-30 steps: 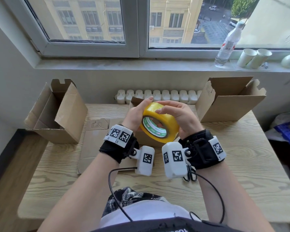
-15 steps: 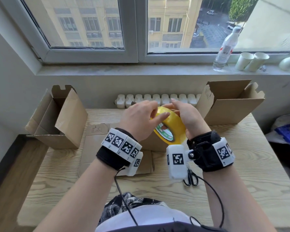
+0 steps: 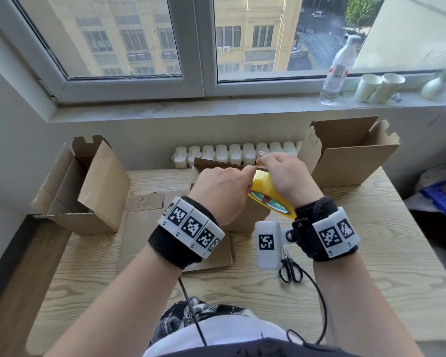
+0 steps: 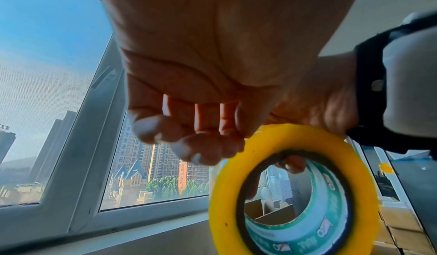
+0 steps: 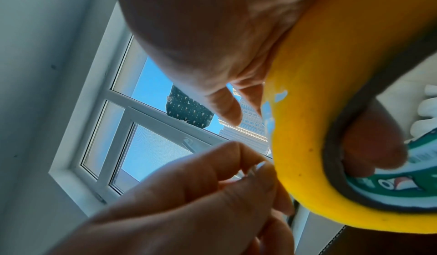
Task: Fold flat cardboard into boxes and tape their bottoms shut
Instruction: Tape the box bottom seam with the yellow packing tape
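A yellow tape roll [image 3: 267,194] with a green-printed core hangs over the middle cardboard box [image 3: 250,217], tilted edge-on to me. My right hand [image 3: 273,171] holds it, thumb through the core [image 5: 373,147] and fingers over the outer face. My left hand [image 3: 242,176] is palm down beside it. Its thumb and forefinger [image 5: 257,167] pinch a clear bit of tape at the roll's [image 5: 319,109] rim. In the left wrist view the other left fingers [image 4: 189,147] are curled next to the roll [image 4: 227,184]. The box's top is mostly hidden by my hands.
An open box [image 3: 83,186] stands at the table's left edge, another [image 3: 345,153] at the back right. Flat cardboard [image 3: 144,222] lies left of the middle box. Scissors [image 3: 290,269] lie near my right wrist. A bottle [image 3: 337,68] and paper cups [image 3: 376,86] stand on the windowsill.
Both hands carried the roll away from me, over the middle box. The left hand turned palm down, from cradling the roll to pinching at its rim. The roll tilted edge-on.
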A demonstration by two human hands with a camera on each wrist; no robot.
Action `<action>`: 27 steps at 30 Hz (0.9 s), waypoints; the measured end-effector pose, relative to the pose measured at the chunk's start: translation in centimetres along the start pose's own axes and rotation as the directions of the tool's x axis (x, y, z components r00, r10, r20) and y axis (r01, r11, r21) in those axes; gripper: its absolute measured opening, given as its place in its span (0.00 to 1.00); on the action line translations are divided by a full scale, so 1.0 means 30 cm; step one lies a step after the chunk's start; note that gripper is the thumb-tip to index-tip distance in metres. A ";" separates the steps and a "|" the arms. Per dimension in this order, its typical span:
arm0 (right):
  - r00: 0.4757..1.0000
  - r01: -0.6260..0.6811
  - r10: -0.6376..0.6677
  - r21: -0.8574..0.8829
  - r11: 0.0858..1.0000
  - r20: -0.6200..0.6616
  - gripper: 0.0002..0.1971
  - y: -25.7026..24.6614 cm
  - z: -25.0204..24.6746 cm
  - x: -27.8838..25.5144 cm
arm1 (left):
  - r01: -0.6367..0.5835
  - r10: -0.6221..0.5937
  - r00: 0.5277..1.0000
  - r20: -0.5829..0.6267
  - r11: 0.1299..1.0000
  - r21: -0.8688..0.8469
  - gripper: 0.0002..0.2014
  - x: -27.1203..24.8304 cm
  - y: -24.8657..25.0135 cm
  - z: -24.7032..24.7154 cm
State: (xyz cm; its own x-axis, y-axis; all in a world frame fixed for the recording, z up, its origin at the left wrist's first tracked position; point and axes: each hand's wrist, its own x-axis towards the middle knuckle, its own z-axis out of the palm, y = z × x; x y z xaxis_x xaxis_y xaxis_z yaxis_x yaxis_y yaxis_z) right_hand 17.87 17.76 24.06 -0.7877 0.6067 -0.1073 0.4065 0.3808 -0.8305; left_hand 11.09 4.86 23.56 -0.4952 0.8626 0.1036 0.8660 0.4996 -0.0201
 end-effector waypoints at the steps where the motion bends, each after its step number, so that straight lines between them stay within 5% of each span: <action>1: 1.000 0.004 -0.004 -0.014 1.000 -0.005 0.24 0.002 -0.001 -0.001 | 0.007 -0.008 1.000 0.019 1.000 0.013 0.06 0.002 0.004 -0.001; 8: 1.000 -0.009 0.010 -0.085 0.996 0.006 0.23 0.017 0.008 -0.003 | -0.029 0.026 0.997 0.073 0.999 0.043 0.07 0.019 0.022 -0.017; 16: 0.999 -0.046 0.046 0.040 0.998 0.009 0.23 0.019 0.013 0.008 | -0.025 0.015 0.999 -0.041 0.967 -0.253 0.09 0.036 -0.022 0.016; 20: 0.999 -0.042 0.043 0.070 0.997 -0.005 0.24 0.006 0.016 0.004 | 0.072 -0.092 0.994 -0.050 0.946 -0.316 0.08 0.035 -0.080 0.033; 24: 0.999 -0.041 0.040 0.077 0.996 0.012 0.28 -0.012 0.021 -0.002 | 0.135 -0.108 0.991 0.083 0.841 -0.524 0.07 0.038 -0.112 0.029; 27: 0.997 -0.064 0.059 0.121 0.991 0.039 0.26 -0.021 0.027 -0.003 | 0.072 -0.030 0.993 0.114 0.920 -0.384 0.11 0.041 -0.083 0.023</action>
State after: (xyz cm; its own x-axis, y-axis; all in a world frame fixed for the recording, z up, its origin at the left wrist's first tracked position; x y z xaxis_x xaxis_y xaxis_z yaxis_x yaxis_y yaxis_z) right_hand 17.30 16.90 24.14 -0.7796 0.6004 -0.1779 0.3969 0.2540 -0.8820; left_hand 8.28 4.73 23.05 -0.5256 0.8507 -0.0097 0.7881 0.4912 0.3710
